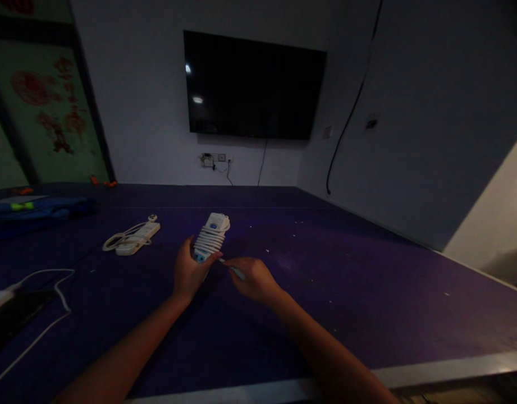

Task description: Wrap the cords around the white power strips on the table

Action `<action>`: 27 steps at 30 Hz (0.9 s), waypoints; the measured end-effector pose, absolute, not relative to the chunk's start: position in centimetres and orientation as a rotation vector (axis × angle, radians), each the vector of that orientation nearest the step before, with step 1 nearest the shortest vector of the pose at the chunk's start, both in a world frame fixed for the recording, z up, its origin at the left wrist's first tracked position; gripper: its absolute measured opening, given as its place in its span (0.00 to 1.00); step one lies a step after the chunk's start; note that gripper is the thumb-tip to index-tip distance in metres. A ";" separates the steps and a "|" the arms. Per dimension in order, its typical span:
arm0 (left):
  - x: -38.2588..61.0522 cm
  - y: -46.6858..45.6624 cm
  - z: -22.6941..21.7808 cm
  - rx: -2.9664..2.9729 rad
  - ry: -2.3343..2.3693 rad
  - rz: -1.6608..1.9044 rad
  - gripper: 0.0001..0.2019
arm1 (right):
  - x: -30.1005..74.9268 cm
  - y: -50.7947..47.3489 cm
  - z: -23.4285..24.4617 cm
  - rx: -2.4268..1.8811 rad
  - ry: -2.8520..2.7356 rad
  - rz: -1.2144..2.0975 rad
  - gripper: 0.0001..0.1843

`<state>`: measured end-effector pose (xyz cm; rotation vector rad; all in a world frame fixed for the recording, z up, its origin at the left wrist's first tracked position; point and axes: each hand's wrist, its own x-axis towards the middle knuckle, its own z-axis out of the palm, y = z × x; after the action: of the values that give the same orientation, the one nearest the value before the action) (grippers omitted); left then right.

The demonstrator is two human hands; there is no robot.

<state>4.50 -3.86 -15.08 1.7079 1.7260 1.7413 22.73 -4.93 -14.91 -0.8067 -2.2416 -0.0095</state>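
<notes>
A white power strip (216, 222) is held tilted above the purple tabletop, its own white cord (209, 240) wrapped round its middle in several turns. Blue-edged sockets show at its near end. My left hand (188, 272) is closed round that near end, thumb across the front. Just to the right, my right hand (254, 278) pinches the loose end of the cord, which runs from the strip into my fingers. A pale piece of it sticks out under the fingers; whether it is the plug I cannot tell.
Left of my hands lies a second white power strip (137, 240) with its cord looped over it. A white cable (60, 292) and a dark flat object (20, 322) are at the near left. Blue cloth (43, 209) lies farther back. Small white scraps dot the purple table (367, 292).
</notes>
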 end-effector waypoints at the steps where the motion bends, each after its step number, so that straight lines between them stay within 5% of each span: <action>1: 4.6 -4.0 -15.1 1.781 1.746 1.695 0.41 | 22.8 -4.9 -15.1 -0.772 -2.236 -0.067 0.16; 7: 5.2 -4.3 -15.3 1.971 1.692 1.584 0.44 | 23.2 -4.5 -15.3 -0.698 -2.165 -0.218 0.10; 15: 6.0 -4.3 -15.7 1.515 1.260 1.644 0.28 | 23.4 -4.8 -14.8 -0.821 -2.035 -0.190 0.11; 27: 7.8 -4.5 -16.2 1.032 0.922 1.630 0.28 | 22.4 -5.5 -14.6 -1.028 -1.921 -0.112 0.12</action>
<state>7.75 -4.45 -16.25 1.0316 0.9224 1.6296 22.37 -5.49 -14.64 -1.0280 -1.9212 -0.1120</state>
